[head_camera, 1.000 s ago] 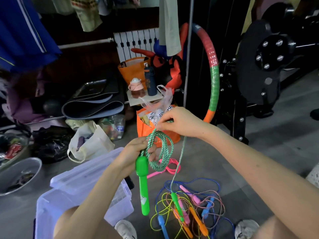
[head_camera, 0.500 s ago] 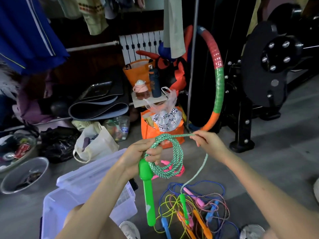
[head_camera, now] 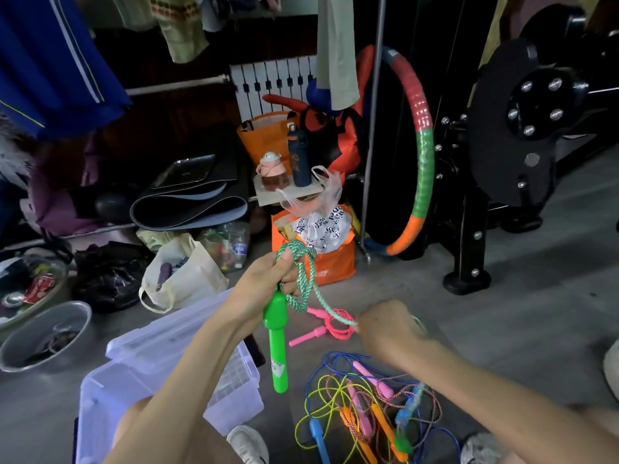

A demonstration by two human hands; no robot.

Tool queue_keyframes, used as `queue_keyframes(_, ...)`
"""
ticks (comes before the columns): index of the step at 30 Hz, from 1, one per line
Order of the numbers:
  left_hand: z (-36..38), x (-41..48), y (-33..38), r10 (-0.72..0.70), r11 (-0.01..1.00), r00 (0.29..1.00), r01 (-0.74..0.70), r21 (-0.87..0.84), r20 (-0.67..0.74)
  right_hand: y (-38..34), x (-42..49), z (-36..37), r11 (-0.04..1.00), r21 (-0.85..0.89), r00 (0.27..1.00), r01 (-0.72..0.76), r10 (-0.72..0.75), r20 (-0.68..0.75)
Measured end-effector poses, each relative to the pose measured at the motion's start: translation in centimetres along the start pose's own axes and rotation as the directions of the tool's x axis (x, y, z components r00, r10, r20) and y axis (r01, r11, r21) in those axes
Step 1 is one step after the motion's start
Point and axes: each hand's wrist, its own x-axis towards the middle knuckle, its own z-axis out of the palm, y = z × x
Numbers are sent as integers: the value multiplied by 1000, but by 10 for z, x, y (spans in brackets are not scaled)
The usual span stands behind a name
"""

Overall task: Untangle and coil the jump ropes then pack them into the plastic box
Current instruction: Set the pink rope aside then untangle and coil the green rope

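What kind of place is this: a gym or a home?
Probably a cluttered home workout or storage corner: a hula hoop leans beside a black exercise machine, with a rolled mat and hanging clothes nearby.

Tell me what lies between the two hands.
Head view: a strand of the green-and-white jump rope spans from left hand to right hand, with the pink jump rope on the floor beneath.

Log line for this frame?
phase: coiling | left hand: grips coiled green-white braided jump rope, green plastic handle | right hand: holds rope's free run | multicoloured ropes: tangled
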Motion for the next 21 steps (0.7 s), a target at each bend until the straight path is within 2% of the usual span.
queue_keyframes(2, 1, 2, -3, 22, 997, 999, -20, 75, -27, -7, -8, -22, 975, -17, 969, 224, -224, -104)
queue_keyframes(4, -1, 3, -10, 55, 967, 996, -36, 251, -66, -8, -14, -39, 924, -4, 881, 382, -366, -299)
queue_keyframes(6, -3, 3, -17, 76, 920, 993, -36, 389, -87, -5, -11, -49, 876, -57, 769, 479, -451, -452)
queue_keyframes(8, -1, 1, -21, 64, 920, 994, -24, 391, -88, 1, -10, -65, 864, -102, 705, 492, -465, -536)
queue_keyframes(10, 2, -1, -20, 51, 939, 995, -19, 343, -84, 4, -11, -83, 829, 13, 710, 558, -470, -525)
queue_keyframes(13, 8, -5, -15, 72, 956, 995, -51, 288, -63, 10, -9, -96, 806, 216, 803, 551, -441, -402)
queue_keyframes(21, 14, -8, -1, 96, 968, 991, -72, 239, -93, 10, -4, -96, 721, 468, 848, 510, -333, -412)
